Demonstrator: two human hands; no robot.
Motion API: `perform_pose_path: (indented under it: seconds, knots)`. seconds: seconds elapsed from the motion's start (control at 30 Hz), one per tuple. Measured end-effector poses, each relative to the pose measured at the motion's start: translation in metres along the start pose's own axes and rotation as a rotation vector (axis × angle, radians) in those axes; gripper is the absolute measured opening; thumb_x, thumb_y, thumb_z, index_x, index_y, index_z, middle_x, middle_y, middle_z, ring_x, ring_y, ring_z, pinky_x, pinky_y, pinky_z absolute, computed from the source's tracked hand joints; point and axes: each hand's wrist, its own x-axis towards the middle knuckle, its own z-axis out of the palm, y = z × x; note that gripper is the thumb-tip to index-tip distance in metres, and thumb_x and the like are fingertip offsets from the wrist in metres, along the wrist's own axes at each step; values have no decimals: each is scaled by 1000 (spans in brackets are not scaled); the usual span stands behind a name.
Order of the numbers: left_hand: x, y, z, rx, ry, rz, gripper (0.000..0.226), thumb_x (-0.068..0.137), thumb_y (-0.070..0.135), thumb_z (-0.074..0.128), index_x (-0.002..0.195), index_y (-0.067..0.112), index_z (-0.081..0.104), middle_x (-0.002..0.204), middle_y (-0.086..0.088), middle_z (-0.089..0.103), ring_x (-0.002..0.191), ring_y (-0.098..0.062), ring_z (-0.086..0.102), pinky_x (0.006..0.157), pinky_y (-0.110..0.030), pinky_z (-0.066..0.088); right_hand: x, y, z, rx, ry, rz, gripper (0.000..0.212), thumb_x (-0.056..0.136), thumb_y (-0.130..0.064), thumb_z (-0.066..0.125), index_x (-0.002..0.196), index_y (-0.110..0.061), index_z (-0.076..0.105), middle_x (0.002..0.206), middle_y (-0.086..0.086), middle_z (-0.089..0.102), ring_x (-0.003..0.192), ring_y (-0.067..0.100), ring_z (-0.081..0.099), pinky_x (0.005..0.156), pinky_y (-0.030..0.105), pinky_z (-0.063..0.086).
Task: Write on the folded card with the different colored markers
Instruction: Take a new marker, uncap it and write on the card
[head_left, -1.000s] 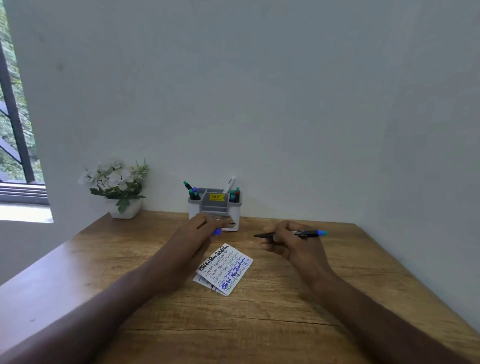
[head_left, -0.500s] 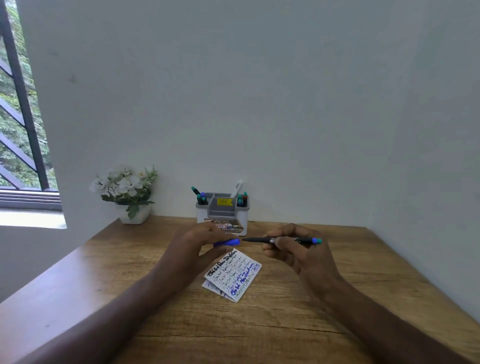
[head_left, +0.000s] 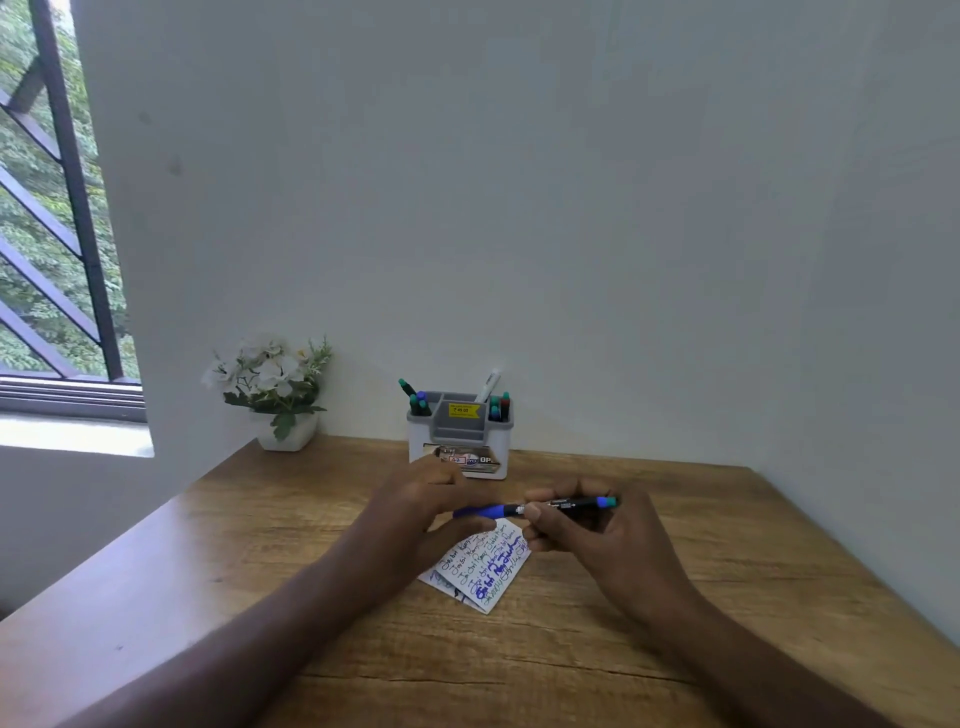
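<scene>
Both hands raised just above desk (head_left: 727, 597) middle, w/ a marker (head_left: 571, 504) held level between them. Right hand (head_left: 597, 530) w/ fingers curled round black barrel, grip clamped on it, teal end poking out to the right. Left hand (head_left: 415, 509) pinching blue cap (head_left: 483, 512), cap touching barrel's end; seated fully or not, can't tell. Folded card (head_left: 480, 571) flat on desk just below hands, near centre, covered w/ lines of coloured writing. White organiser (head_left: 460, 436) w/ more markers at desk's back edge; white flower pot (head_left: 275, 395) at back left corner.
</scene>
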Motion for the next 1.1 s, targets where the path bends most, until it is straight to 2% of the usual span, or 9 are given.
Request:
perform_pose_path:
  seconds: [0.23, 0.43, 0.5, 0.57, 0.63, 0.77, 0.9, 1.0, 1.1]
  knots:
    - [-1, 5, 7, 52, 90, 26, 29, 94, 28, 77, 122, 29, 78, 96, 11, 69, 84, -1, 54, 72, -10, 34, -2, -8, 5, -8, 58, -57, 12, 83, -17, 84, 95, -15, 82, 81, 3, 83, 73, 19, 81, 67, 25, 65]
    - [9, 13, 15, -46, 79, -81, 28, 94, 30, 78, 122, 28, 78, 111, 13, 78, 94, 1, 69, 80, -25, 59, 0, -13, 8, -82, 93, -83, 8, 93, -26, 74, 99, -23, 78, 83, -6, 82, 76, 10, 79, 69, 18, 61]
    - [7, 12, 13, -81, 22, -151, 46, 92, 50, 77, 135, 35, 70, 129, 20, 71, 113, 6, 64, 96, -26, 56, 1, -12, 10, -96, 155, -123, 11, 96, -29, 69, 99, -23, 78, 83, -6, 82, 77, 11, 79, 72, 25, 63]
    - [1, 8, 10, -28, -63, -237, 74, 87, 79, 63, 151, 46, 50, 148, 27, 55, 134, 9, 49, 111, -28, 46, 5, -12, 6, -78, 265, -144, 13, 94, -34, 68, 99, -26, 78, 84, -6, 82, 79, 12, 79, 78, 32, 64]
    - [-5, 5, 5, 55, -141, -307, 89, 80, 95, 50, 155, 49, 37, 150, 27, 45, 136, 3, 43, 112, -28, 42, 15, -14, 3, -73, 392, -174, 11, 95, -33, 69, 102, -30, 77, 85, -8, 81, 80, 10, 79, 80, 35, 62]
    - [-11, -2, -1, 175, -291, -361, 105, 69, 107, 37, 151, 41, 38, 148, 18, 47, 133, -6, 44, 113, -39, 40, 60, -27, 3, -145, 475, -279, 16, 98, -23, 71, 113, -25, 68, 92, -7, 81, 86, 5, 79, 82, 28, 62]
    - [-12, -8, -2, 153, -360, -327, 87, 72, 100, 47, 140, 45, 45, 135, 25, 52, 125, -1, 46, 107, -37, 37, 127, -30, 0, -228, 491, -298, 12, 99, -19, 70, 110, -18, 65, 92, 0, 80, 83, 14, 79, 80, 30, 63]
    - [-11, -8, -2, 56, -329, -291, 71, 76, 90, 58, 131, 45, 51, 119, 33, 54, 108, 8, 48, 99, -29, 37, 160, -19, 8, -339, 377, -230, 11, 98, -8, 68, 108, -12, 64, 91, 8, 79, 81, 23, 78, 76, 32, 63]
    - [-9, -9, -3, -2, -347, -272, 67, 80, 82, 62, 134, 43, 53, 120, 38, 54, 110, 10, 51, 104, -29, 44, 177, -2, 17, -546, 215, -216, 16, 98, -5, 66, 113, -10, 64, 93, 14, 77, 83, 25, 76, 80, 36, 64]
